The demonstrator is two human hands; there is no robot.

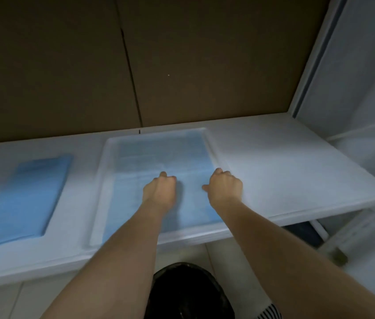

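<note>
- The blue sheet [159, 155] lay flat in a shallow tray [103, 180] and filled almost all of its floor. It looked smooth and papery. Faint rows of print ran across its far half, too blurred to read.
- The tray was a pale, translucent rectangle with a low raised rim and rounded corners. It sat in the middle of the tabletop [285, 169], and its near edge reached the tabletop's front edge.
- My left hand [160, 189] was over the middle of the sheet with the fingers curled under and the knuckles up. I could not tell whether it pinched the sheet or only pressed on it.
- My right hand [225, 188] was at the tray's right rim, fingers curled and thumb sticking out toward the left hand. I could not tell whether it held the rim.
- The tabletop was plain white and matte.
- A second blue stack [32, 196], also rectangular, lay on the tabletop left of the tray and apart from it.
- Brown cardboard [204, 65] stood behind the tabletop, with a dark seam running down it.
- A white cabinet [365, 88] stood to the right.
- A glossy black bin [188, 293] sat on the floor below the front edge.
</note>
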